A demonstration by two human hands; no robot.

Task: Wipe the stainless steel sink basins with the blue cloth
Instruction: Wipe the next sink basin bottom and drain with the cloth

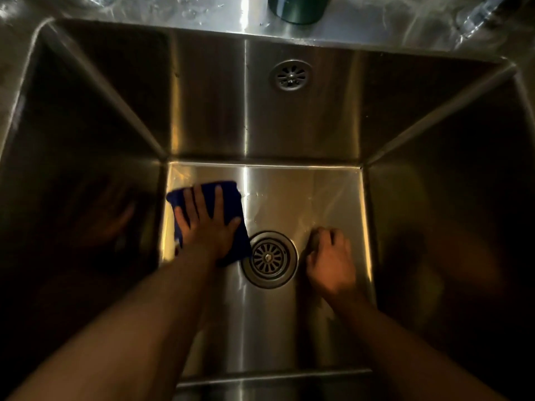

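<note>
blue cloth (228, 204) under spread left fingers (219, 199)

The cloth (230, 198) at centre left is a deep, plain royal blue with no print. The sink basin (208, 111) is brushed silver-grey steel, its side walls falling to brown-black shadow, with one bright white streak running down the back wall and floor. The drain strainer (269, 259) has a pale silver ring around dark slots radiating like spokes. The round grille (290, 75) on the back wall shows dark petal-shaped slots. At top centre, a dark green container (295, 8) stands on the silvery, water-speckled surface (231, 15).
</note>
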